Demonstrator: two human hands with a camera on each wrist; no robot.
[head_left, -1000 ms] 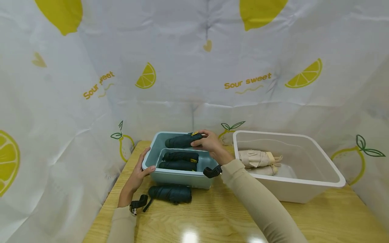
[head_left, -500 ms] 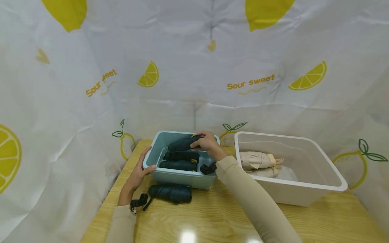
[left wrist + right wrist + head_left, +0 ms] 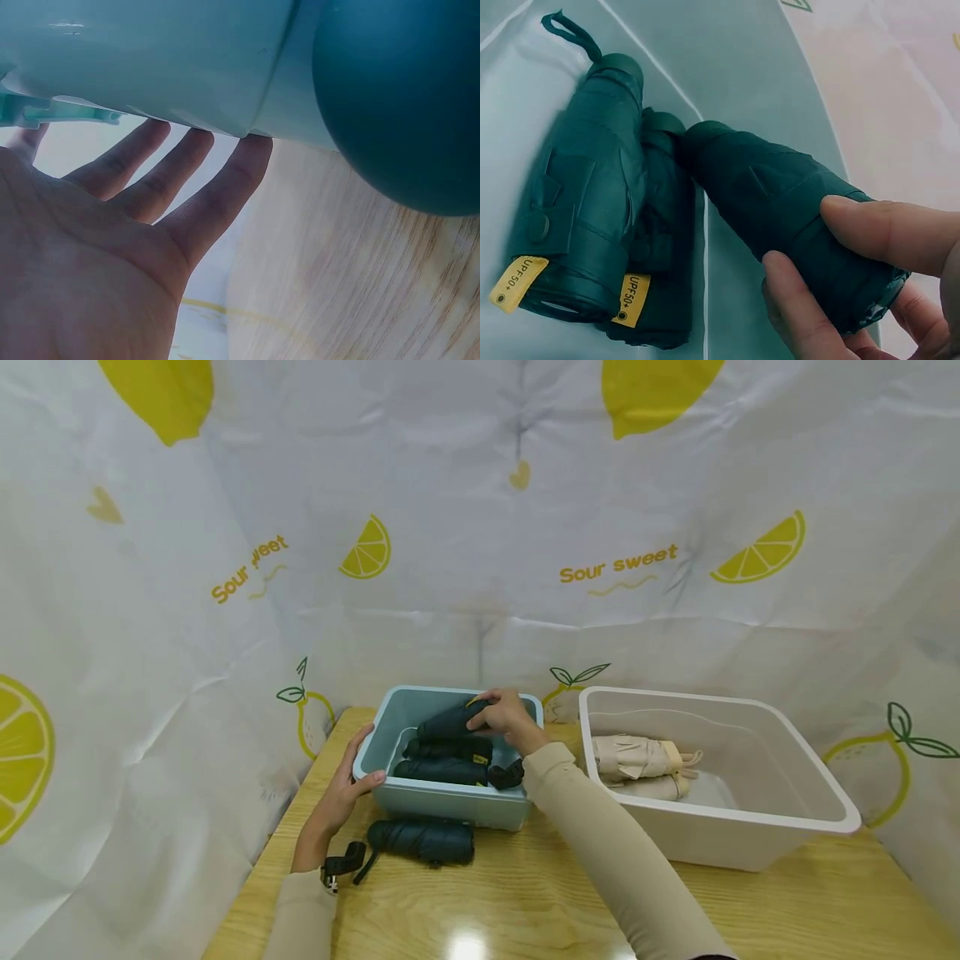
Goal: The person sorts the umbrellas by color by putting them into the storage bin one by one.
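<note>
My right hand [image 3: 506, 718] grips one end of a dark green folded umbrella [image 3: 780, 187], thumb on one side and fingers on the other. That umbrella slants inside the light blue bin [image 3: 450, 789], its far end lower and beside two more dark green folded umbrellas [image 3: 442, 770] lying on the bin's floor. Yellow tags [image 3: 634, 300] reading UPF50+ hang from those two. My left hand [image 3: 341, 785] rests against the bin's front left corner, thumb over the front rim. In the left wrist view its fairly straight fingers [image 3: 217, 195] touch the bin's outside.
Another dark green folded umbrella [image 3: 422, 842] lies on the wooden table [image 3: 555, 893] before the blue bin. To the right stands a larger white bin [image 3: 750, 814] with beige folded umbrellas [image 3: 633, 756] at its left end. A lemon-print sheet [image 3: 465, 585] hangs behind.
My right hand has lowered the umbrella deeper into the blue bin and come slightly nearer to me, and the umbrella has tilted from nearly level. My left hand stays at the rim.
</note>
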